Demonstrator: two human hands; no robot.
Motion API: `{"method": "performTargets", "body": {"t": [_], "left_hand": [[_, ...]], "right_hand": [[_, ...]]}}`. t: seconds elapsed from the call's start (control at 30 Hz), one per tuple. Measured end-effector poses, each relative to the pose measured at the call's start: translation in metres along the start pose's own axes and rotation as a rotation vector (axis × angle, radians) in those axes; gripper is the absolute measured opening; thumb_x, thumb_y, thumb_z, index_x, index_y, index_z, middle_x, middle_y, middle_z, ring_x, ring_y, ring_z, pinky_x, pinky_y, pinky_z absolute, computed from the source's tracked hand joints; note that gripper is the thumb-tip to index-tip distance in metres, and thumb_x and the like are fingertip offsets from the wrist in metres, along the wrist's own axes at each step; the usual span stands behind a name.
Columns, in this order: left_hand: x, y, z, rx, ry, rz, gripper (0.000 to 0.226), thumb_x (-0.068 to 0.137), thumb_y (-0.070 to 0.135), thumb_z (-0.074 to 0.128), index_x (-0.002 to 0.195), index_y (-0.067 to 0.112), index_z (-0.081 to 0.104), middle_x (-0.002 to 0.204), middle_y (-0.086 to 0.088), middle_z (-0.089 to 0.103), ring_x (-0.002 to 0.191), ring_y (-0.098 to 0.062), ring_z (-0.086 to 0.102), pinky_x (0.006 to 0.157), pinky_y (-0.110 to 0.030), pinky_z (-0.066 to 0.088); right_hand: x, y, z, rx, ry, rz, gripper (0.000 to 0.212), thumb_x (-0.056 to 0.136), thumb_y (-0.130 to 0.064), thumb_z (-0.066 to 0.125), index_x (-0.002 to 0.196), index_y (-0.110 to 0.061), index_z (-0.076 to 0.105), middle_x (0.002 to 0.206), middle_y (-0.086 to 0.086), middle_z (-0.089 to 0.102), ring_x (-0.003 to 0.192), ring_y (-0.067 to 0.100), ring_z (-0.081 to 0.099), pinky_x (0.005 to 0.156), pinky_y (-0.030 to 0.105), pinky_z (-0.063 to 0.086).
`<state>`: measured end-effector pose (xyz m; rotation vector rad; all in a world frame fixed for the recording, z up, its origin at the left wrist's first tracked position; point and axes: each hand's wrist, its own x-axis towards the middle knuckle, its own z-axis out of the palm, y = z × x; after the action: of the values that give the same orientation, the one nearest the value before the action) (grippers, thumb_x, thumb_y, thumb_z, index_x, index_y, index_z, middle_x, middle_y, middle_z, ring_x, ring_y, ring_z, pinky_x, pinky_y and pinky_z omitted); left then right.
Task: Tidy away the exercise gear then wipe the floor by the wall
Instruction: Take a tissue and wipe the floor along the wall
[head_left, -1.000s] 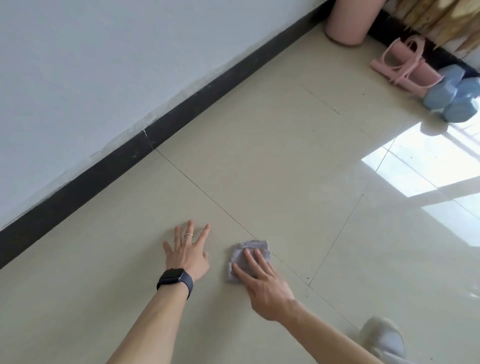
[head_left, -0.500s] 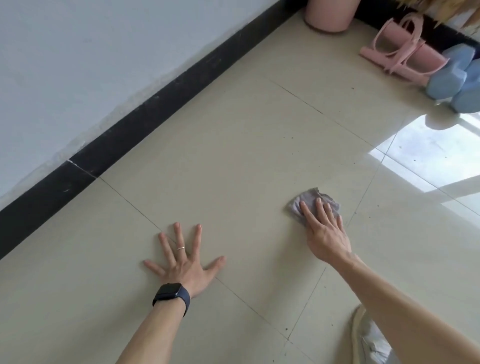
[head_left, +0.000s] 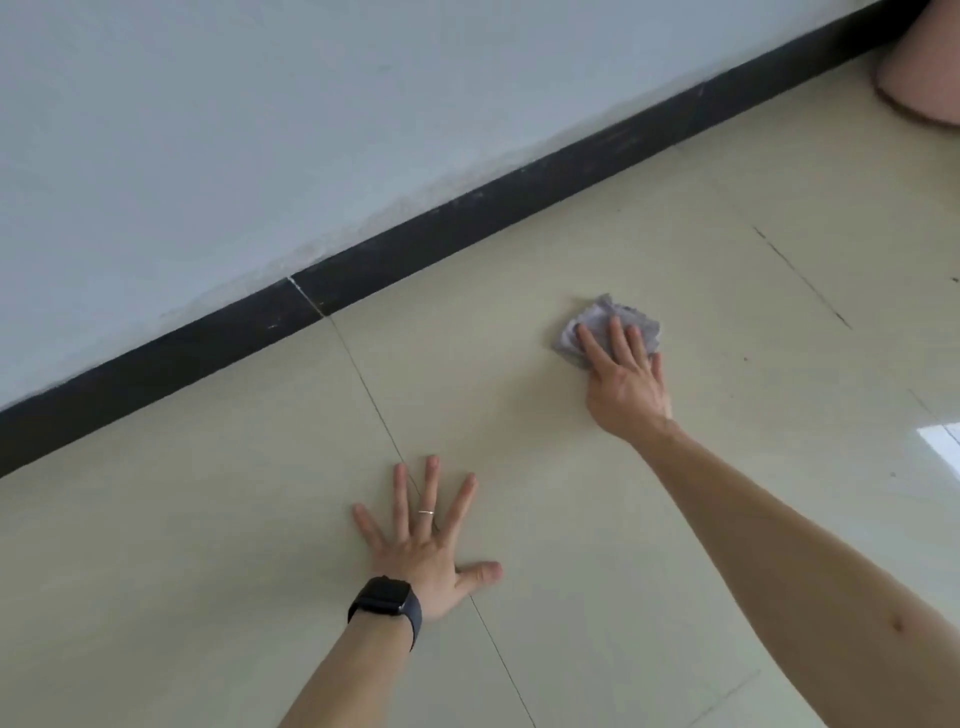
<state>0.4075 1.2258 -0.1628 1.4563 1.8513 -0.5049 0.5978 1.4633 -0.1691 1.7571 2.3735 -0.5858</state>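
Head view showed my right hand (head_left: 626, 387), fingers straight, pressing a crumpled grey-lilac cloth (head_left: 605, 321) onto the glossy beige tiled floor (head_left: 519, 426) near the black skirting board (head_left: 467, 218); my left hand (head_left: 422, 551) lay spread flat. No gear in sight: tidying seemingly done, wiping underway

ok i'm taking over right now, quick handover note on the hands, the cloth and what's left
Left hand: flat on the floor, fingers spread, holding nothing.
Right hand: straight fingers press the cloth onto the floor, short of the skirting board.
Done: wiping has begun. The exercise gear is out of view, so I cannot confirm that it is tidied.
Left: wipe along the skirting board, then check the gear.
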Motion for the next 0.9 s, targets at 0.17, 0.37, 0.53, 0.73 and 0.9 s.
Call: {"method": "performTargets", "body": {"t": [0.17, 0.37, 0.53, 0.73, 0.9], "left_hand": [[0.0, 0.001, -0.001, 0.018, 0.013, -0.024, 0.101, 0.074, 0.092, 0.027, 0.132, 0.051, -0.045, 0.137, 0.006, -0.061, 0.128, -0.032, -0.054, 0.098, -0.079, -0.017], [0.002, -0.005, 0.01, -0.032, 0.148, -0.011, 0.098, 0.07, 0.097, 0.018, 0.149, 0.05, -0.018, 0.162, 0.002, -0.028, 0.148, -0.037, -0.024, 0.095, -0.087, -0.004], [0.006, -0.001, 0.014, 0.009, 0.223, -0.01, 0.101, 0.072, 0.093, 0.029, 0.137, 0.053, -0.037, 0.147, 0.007, -0.051, 0.134, -0.032, -0.049, 0.096, -0.083, -0.017], [0.0, 0.005, 0.003, 0.002, 0.106, -0.046, 0.103, 0.074, 0.091, 0.033, 0.136, 0.053, -0.04, 0.139, 0.007, -0.06, 0.13, -0.031, -0.053, 0.096, -0.079, -0.022], [0.002, 0.007, 0.001, -0.001, 0.079, -0.065, 0.103, 0.074, 0.091, 0.034, 0.133, 0.054, -0.042, 0.137, 0.008, -0.061, 0.13, -0.03, -0.053, 0.096, -0.078, -0.023]], "right_hand": [[-0.005, -0.052, 0.019, -0.022, -0.016, -0.234, 0.071, 0.094, -0.016, 0.034, 0.156, -0.041, 0.012, 0.166, 0.002, -0.006, 0.152, 0.028, -0.011, 0.123, 0.046, -0.001], [0.029, -0.092, 0.025, -0.22, -0.105, -0.679, 0.071, 0.095, -0.017, 0.029, 0.154, -0.048, 0.006, 0.165, -0.006, -0.011, 0.152, 0.02, -0.014, 0.122, 0.042, -0.007], [0.108, -0.118, -0.003, -0.059, -0.047, -0.192, 0.072, 0.095, -0.012, 0.034, 0.156, -0.043, 0.01, 0.166, 0.002, -0.01, 0.152, 0.026, -0.014, 0.121, 0.054, -0.003], [0.073, -0.189, 0.019, -0.191, -0.124, -0.452, 0.078, 0.092, -0.013, 0.038, 0.154, -0.049, 0.007, 0.165, 0.001, -0.015, 0.151, 0.027, -0.019, 0.116, 0.063, -0.013], [0.043, -0.197, 0.036, -0.269, -0.179, -0.723, 0.077, 0.094, -0.015, 0.039, 0.152, -0.053, 0.005, 0.164, -0.007, -0.017, 0.15, 0.022, -0.02, 0.117, 0.058, -0.012]]}}
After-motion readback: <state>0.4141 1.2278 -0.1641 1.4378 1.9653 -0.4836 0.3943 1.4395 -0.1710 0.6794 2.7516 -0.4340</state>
